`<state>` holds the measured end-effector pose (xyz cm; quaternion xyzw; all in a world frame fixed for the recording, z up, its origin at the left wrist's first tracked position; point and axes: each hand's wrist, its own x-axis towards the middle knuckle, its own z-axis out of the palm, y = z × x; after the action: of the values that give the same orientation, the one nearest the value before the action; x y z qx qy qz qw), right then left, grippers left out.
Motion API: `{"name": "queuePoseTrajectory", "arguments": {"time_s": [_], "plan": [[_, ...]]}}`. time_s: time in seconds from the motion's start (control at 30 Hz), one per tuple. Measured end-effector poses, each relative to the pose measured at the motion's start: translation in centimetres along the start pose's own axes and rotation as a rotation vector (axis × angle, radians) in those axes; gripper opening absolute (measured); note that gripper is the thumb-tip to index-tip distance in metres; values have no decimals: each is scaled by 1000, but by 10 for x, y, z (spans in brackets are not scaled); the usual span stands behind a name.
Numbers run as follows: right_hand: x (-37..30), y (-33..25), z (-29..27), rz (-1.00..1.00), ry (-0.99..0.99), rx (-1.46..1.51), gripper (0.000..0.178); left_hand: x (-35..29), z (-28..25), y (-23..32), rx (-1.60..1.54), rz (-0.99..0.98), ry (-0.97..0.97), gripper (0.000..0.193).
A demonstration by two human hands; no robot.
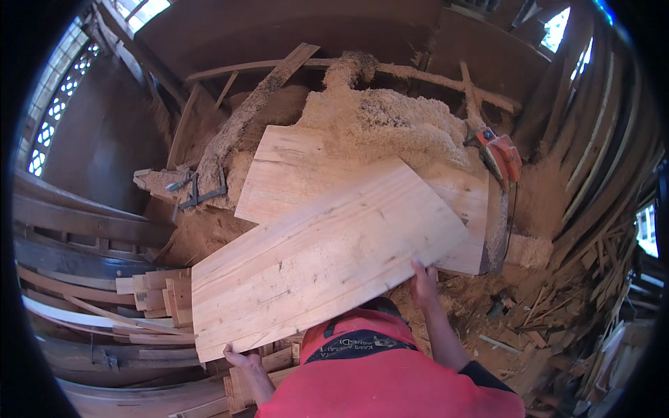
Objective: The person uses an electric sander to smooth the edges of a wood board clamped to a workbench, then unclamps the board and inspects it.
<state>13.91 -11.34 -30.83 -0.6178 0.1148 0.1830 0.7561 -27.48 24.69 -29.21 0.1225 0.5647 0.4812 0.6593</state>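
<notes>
Head view is showing you holding a wide, pale wooden board (313, 258) out in front of your body, both grips closing on its near long edge. Your left hand (244, 361) is clamping beside the lower-left corner, its thumb lying on the upper face; your right hand (424, 285) is gripping farther along that edge, near the right end. Fingers beneath the wood are hiding from view. The board's long axis is slanting from lower left to upper right, so nearly all its width is lying ahead of your hands. Its far right end is overlapping a second panel (286, 164) in view, with your right hand being the nearer one to it; you cannot tell whether the two are touching. Shavings (411, 115) are heaping over that panel's far side, an orange power tool (500, 159) is resting beyond its right edge, and a dark clamp (201, 191) is sitting off to the left.
</notes>
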Motion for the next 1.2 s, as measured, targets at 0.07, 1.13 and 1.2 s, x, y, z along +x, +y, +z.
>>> {"name": "queuePoseTrajectory", "arguments": {"time_s": [0.07, 1.13, 1.2], "plan": [[71, 20, 1, -105, -116, -85, 37, -23, 18, -23, -16, -48, 52, 68], [74, 74, 159, 248, -267, -334, 58, 76, 42, -165, 531, 38, -109, 81], [84, 71, 155, 268, -212, -349, 59, 27, 77, -179, 640, 256, -84, 83]]}}
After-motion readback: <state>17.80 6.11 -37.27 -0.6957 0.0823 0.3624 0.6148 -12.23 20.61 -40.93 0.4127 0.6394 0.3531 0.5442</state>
